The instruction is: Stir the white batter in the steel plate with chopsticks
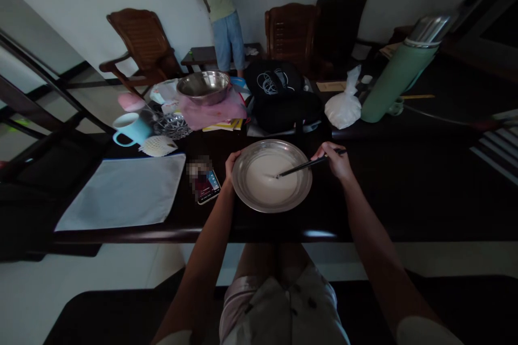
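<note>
A metal bowl point(242, 194) stands on the dark table in front of me, with a milky white liquid point(269, 186) in it. My left hand point(232, 166) grips the bowl's left rim. Dark chopsticks point(299, 167) are in my right hand point(332, 159), which is closed around their upper end at the right of the bowl. Their tips dip into the liquid near its middle. Whether there is one stick or a pair is hard to make out. Left of the bowl lies a phone point(208, 187) with its screen lit.
A pale zip pouch point(125, 194) and a light blue mug point(131, 128) are at the left. Behind the bowl are a second metal bowl point(204, 89) on a pink cloth point(210, 114), a black bag point(279, 97), a tied bag of white powder point(343, 109) and a green thermos point(399, 78). A person point(220, 5) stands beyond the table.
</note>
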### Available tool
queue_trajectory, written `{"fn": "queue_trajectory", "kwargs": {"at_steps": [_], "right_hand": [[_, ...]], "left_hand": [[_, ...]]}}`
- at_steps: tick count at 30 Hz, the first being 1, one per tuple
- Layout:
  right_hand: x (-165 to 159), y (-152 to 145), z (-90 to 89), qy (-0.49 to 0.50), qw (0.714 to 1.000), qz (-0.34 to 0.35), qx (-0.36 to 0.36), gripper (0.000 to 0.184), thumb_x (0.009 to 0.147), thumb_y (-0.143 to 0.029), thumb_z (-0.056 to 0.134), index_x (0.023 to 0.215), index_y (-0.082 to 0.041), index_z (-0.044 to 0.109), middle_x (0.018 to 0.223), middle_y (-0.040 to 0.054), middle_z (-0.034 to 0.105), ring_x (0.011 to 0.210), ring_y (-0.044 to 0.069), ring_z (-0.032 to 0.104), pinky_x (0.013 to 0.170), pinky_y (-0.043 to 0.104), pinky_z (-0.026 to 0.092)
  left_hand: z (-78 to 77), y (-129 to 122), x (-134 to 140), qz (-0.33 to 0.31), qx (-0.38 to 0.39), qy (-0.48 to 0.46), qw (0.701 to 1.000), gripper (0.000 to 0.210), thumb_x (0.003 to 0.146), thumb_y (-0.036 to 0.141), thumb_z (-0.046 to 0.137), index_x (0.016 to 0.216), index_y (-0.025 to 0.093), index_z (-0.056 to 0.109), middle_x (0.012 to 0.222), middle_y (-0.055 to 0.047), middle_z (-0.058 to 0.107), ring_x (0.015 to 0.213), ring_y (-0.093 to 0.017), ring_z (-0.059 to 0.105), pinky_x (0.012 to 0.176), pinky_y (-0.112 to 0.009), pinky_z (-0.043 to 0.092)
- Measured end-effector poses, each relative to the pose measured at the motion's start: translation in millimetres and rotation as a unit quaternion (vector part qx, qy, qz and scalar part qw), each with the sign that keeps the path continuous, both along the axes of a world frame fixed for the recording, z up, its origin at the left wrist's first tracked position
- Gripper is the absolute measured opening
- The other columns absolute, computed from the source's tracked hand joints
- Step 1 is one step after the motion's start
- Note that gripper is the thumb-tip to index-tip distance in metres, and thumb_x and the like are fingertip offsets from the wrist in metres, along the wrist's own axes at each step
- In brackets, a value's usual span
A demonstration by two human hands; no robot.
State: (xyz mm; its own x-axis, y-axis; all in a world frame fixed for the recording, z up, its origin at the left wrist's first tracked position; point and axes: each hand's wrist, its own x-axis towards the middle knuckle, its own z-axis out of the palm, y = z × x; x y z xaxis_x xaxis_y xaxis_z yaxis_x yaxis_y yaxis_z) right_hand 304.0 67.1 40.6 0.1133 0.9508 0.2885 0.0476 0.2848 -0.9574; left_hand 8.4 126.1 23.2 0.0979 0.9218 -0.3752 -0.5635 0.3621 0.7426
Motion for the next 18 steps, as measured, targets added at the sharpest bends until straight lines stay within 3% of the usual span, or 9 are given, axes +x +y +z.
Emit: {"fn": "queue_trajectory", "kwargs": {"at_steps": [5, 11, 16, 18], "right_hand": [[-5.2, -1.6, 1.3, -0.027, 0.997, 0.069, -0.017, 0.04, 0.083, -0.056, 0.065, 0.062, -0.022, 0.066, 0.064, 0.0022, 0.072, 0.066, 0.019, 0.069, 0.071, 0.032, 0.053], [1.8, -1.1, -1.3, 0.005, 1.0, 0.014, 0.005, 0.041, 0.086, -0.052, 0.063, 0.058, -0.022, 0.063, 0.06, 0.0005, 0.07, 0.06, 0.017, 0.066, 0.067, 0.03, 0.05], [-3.6, -2.3, -1.8, -0.003, 0.997, 0.081, -0.014, 0.039, 0.085, -0.053, 0.064, 0.061, -0.022, 0.065, 0.062, 0.0013, 0.071, 0.064, 0.018, 0.067, 0.068, 0.031, 0.051], [-6.4, -2.5, 0.3, -0.028, 0.996, 0.079, -0.019, 0.037, 0.083, -0.054, 0.066, 0.064, -0.022, 0.068, 0.067, 0.0021, 0.073, 0.069, 0.019, 0.069, 0.072, 0.032, 0.052]], "left_hand": [[3.4, -0.5, 0.7, 0.019, -0.02, 0.006, 1.0, 0.021, 0.076, 0.025, 0.052, 0.073, 0.018, 0.071, 0.065, -0.001, 0.071, 0.078, -0.021, 0.07, 0.076, -0.03, 0.053], [1.1, 0.7, 0.7, 0.007, 0.006, -0.003, 1.0, 0.021, 0.075, 0.024, 0.052, 0.074, 0.018, 0.072, 0.065, -0.002, 0.072, 0.086, -0.024, 0.071, 0.082, -0.033, 0.054], [-0.3, 1.7, -0.9, 0.006, 0.002, 0.003, 1.0, 0.018, 0.075, 0.025, 0.055, 0.072, 0.018, 0.071, 0.064, -0.001, 0.071, 0.088, -0.024, 0.071, 0.081, -0.032, 0.054], [-1.4, 2.0, -1.0, 0.008, -0.001, 0.001, 1.0, 0.018, 0.074, 0.025, 0.055, 0.071, 0.018, 0.071, 0.062, -0.001, 0.07, 0.086, -0.024, 0.071, 0.079, -0.031, 0.055]]}}
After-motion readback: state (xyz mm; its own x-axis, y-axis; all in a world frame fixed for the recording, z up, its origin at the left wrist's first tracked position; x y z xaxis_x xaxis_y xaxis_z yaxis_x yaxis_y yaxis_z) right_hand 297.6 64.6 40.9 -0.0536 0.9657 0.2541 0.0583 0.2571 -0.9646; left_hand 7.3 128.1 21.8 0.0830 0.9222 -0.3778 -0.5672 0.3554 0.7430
